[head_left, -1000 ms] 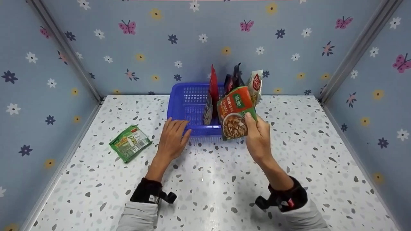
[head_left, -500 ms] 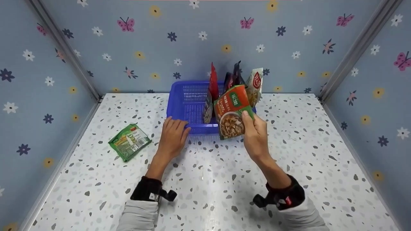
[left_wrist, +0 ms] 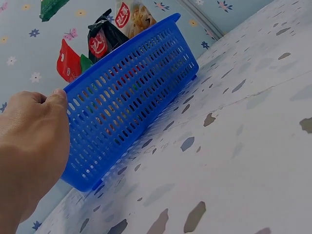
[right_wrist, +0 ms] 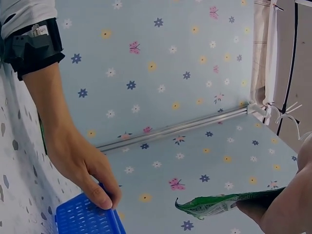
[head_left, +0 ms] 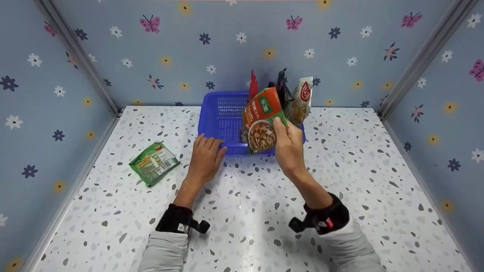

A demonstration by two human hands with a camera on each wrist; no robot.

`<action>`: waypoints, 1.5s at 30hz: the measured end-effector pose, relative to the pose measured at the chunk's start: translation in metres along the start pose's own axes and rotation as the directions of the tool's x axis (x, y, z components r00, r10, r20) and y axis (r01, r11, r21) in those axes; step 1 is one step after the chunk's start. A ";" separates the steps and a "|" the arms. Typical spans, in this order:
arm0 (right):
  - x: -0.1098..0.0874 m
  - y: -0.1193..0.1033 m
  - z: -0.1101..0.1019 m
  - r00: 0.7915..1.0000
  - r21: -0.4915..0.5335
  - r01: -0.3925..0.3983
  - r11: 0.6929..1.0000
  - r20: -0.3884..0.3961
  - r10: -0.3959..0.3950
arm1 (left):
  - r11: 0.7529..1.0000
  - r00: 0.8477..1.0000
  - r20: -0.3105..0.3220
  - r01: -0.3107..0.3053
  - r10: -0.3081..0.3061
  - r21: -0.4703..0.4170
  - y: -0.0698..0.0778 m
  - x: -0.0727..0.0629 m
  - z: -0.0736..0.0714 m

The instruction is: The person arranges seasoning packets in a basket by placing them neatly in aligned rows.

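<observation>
An orange and green food packet (head_left: 261,132), printed with a bowl of food, is pinched at its right edge by my right hand (head_left: 290,149), thumb on the front face. It hangs tilted above the blue plastic basket (head_left: 236,151). In the right wrist view the green packet (right_wrist: 209,204) shows nearly edge-on, apart from the basket. My left hand (head_left: 206,160) holds the basket's front left rim, its thumb on the near side, as the left wrist view (left_wrist: 36,131) shows. Part of the basket's inside is hidden behind the held packet.
Inside the basket stand a red packet (head_left: 253,85), a dark packet (head_left: 281,88) and a pale packet (head_left: 301,102). A green packet (head_left: 154,164) lies on the speckled table (head_left: 234,211), left of the basket. Flower-patterned walls (head_left: 242,53) enclose the back and sides.
My right hand has carried the packet leftward and slightly up over the basket, covering more of the red packet. The left hand has stayed on the rim.
</observation>
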State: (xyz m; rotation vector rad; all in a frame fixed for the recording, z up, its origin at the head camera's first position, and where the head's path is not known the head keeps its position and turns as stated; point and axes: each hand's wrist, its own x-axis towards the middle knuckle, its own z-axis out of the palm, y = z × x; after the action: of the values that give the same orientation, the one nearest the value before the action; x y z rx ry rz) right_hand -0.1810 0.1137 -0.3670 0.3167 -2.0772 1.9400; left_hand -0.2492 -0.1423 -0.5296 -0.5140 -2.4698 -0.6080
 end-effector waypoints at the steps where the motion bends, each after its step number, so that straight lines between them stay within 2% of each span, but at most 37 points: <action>1: 0.003 0.000 0.003 1.000 -0.009 0.009 1.000 0.001 -0.009 | 1.000 1.000 -0.001 0.000 0.000 0.000 0.000 0.001 0.000; 10: 0.036 -0.002 0.029 0.998 -0.047 0.066 0.997 0.027 -0.064 | 1.000 1.000 0.001 -0.009 0.009 0.015 0.001 0.002 -0.003; 18: 0.060 0.006 0.047 0.995 -0.056 0.054 0.997 0.083 -0.049 | 1.000 1.000 -0.007 -0.015 0.016 0.019 0.000 -0.002 0.000; 26: 0.081 0.013 0.062 0.992 -0.050 0.024 0.998 0.122 -0.018 | 1.000 1.000 0.017 0.010 -0.011 0.008 -0.001 0.000 0.000; 33: 0.097 0.030 0.073 0.989 -0.108 0.014 0.994 0.146 0.002 | 1.000 1.000 0.002 0.013 -0.013 -0.007 0.000 0.001 -0.002; 41: 0.106 0.061 0.084 0.978 -0.136 -0.053 0.989 0.195 0.079 | 1.000 1.000 -0.009 -0.005 0.005 0.011 0.000 0.001 -0.002; 45: 0.108 0.073 0.089 0.974 -0.169 -0.104 0.980 0.183 0.135 | 0.999 0.999 -0.029 -0.024 0.025 0.028 0.000 0.000 -0.002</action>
State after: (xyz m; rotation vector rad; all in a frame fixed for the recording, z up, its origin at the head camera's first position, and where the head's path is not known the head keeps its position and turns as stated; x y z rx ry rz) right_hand -0.3124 0.0341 -0.4027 0.3671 -2.4111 1.8597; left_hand -0.2486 -0.1428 -0.5278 -0.5196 -2.4370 -0.5669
